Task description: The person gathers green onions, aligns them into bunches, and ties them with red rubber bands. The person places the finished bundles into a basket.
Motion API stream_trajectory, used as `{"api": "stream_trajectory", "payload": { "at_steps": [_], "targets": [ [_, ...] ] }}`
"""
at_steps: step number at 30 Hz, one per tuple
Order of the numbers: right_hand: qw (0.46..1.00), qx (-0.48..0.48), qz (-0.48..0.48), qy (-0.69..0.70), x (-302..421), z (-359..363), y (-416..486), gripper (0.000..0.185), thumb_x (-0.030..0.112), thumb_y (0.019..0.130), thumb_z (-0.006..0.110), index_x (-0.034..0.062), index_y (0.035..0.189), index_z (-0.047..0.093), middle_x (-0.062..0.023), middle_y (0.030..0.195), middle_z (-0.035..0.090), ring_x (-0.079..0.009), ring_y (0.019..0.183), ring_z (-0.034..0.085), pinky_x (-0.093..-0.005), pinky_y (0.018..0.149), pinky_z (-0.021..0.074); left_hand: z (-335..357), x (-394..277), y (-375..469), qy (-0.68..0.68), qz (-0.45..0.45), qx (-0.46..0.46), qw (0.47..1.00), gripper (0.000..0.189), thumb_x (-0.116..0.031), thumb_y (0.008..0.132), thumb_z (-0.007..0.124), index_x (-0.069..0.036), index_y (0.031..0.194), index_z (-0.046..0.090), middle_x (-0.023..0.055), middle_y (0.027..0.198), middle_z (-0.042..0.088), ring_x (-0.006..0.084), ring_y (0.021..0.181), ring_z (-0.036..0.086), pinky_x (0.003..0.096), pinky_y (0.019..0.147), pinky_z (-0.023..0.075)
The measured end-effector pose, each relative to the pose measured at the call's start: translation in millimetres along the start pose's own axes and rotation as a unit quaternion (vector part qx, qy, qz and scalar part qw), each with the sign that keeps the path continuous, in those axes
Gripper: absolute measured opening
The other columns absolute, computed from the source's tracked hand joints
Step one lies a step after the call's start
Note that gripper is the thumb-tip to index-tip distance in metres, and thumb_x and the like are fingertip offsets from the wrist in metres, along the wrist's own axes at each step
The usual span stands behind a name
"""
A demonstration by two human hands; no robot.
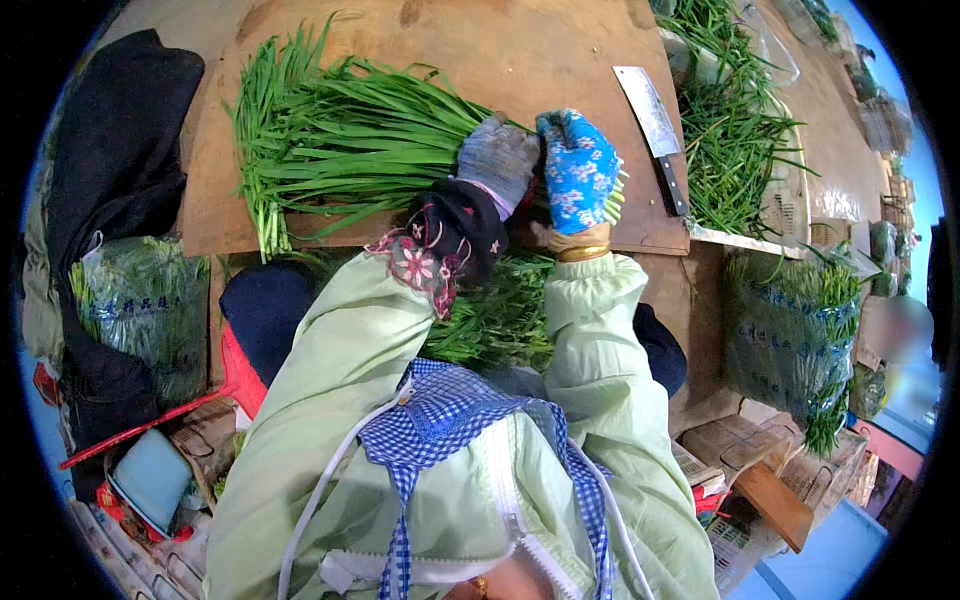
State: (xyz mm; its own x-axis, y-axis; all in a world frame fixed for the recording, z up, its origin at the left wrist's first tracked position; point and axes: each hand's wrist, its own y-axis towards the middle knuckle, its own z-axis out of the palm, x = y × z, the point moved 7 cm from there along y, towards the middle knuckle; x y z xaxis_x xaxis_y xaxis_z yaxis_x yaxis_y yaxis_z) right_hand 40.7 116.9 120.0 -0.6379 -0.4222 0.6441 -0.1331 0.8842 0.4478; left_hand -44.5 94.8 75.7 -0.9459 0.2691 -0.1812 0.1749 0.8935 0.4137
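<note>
A bunch of long flat green leaves, likely garlic chives [382, 139], lies across a wooden board [465, 37]. My left hand [497, 160], in a worn grey knit glove, is closed around the bunch near its right end. Just beside it, my right hand [579, 169] wears a blue flowered glove and grips the stem end. Pale cut stem tips [616, 196] stick out past its right edge. Under the leaf tips on the left, a second bunch [271, 221] lies crosswise, its pale stems toward me. The fingertips of both hands are hidden.
A cleaver [649, 116] lies on the board's right side, handle toward me. Beyond it, a white plastic basket [799, 161] holds loose greens. Bagged greens stand at left [146, 315] and right [791, 337]. Leaf trimmings [495, 319] lie below the board, between my knees. A person stands far right.
</note>
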Motion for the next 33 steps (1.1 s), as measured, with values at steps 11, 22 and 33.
{"api": "stream_trajectory", "payload": {
  "at_steps": [11,22,33],
  "targets": [
    [0.997,-0.001,0.053,-0.055,-50,-35,40,0.025,0.025,0.08,0.057,0.0057,0.094,0.064,-0.0146,0.089,0.064,-0.0295,0.084,0.06,-0.0373,0.076,0.0456,1,-3,-2,-0.03,-0.006,-0.001,1.0,0.017,-0.018,0.076,0.049,-0.017,0.086,0.063,0.0042,0.077,0.063,0.0202,0.079,0.059,0.0344,0.08,0.0405],
    [0.989,0.107,0.092,-0.051,-38,18,16,0.029,0.023,0.073,0.066,0.0006,0.092,0.064,-0.0182,0.086,0.063,-0.0299,0.081,0.062,-0.0341,0.07,0.0473,-4,0,-4,-0.073,0.001,-0.04,0.996,0.027,-0.013,0.072,0.052,-0.012,0.098,0.059,0.007,0.106,0.059,0.0237,0.1,0.054,0.041,0.096,0.0348],
    [0.996,-0.044,0.073,0.031,-27,4,-6,0.017,0.017,0.077,0.061,0.0009,0.079,0.058,-0.0187,0.075,0.059,-0.037,0.072,0.056,-0.0406,0.064,0.0438,6,6,16,-0.034,0.006,0.008,0.999,0.022,-0.016,0.072,0.053,-0.014,0.093,0.058,0.0065,0.078,0.061,0.0252,0.077,0.057,0.0369,0.075,0.0427]
  ]
}}
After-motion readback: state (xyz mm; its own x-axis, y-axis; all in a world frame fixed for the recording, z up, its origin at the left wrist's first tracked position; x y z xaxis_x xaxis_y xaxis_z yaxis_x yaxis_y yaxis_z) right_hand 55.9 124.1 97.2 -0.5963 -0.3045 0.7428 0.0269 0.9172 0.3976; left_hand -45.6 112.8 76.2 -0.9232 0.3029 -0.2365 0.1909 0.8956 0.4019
